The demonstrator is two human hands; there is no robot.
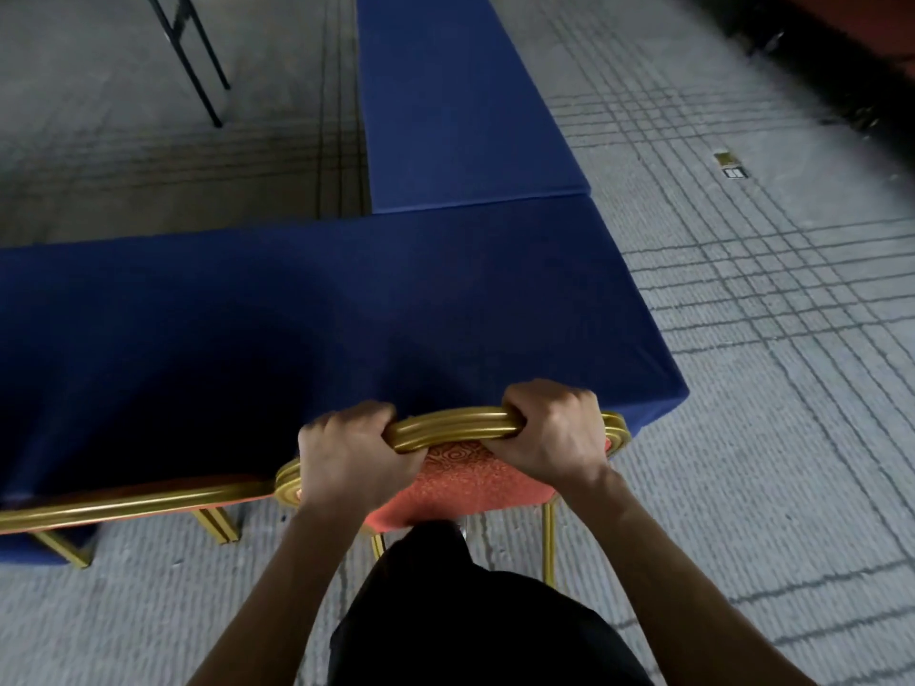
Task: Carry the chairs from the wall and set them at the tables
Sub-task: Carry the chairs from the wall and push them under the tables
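Left hand and right hand both wrapped tight round gold top rail of chair, fingers curled over front, thumbs under; chair faces long blue-covered table, rail against cloth edge near table's right end; red patterned padding visible between hands, gold legs on grey carpet; second chair just left, pushed in at same table; second blue table butts on at right angle behind; black folding legs far left
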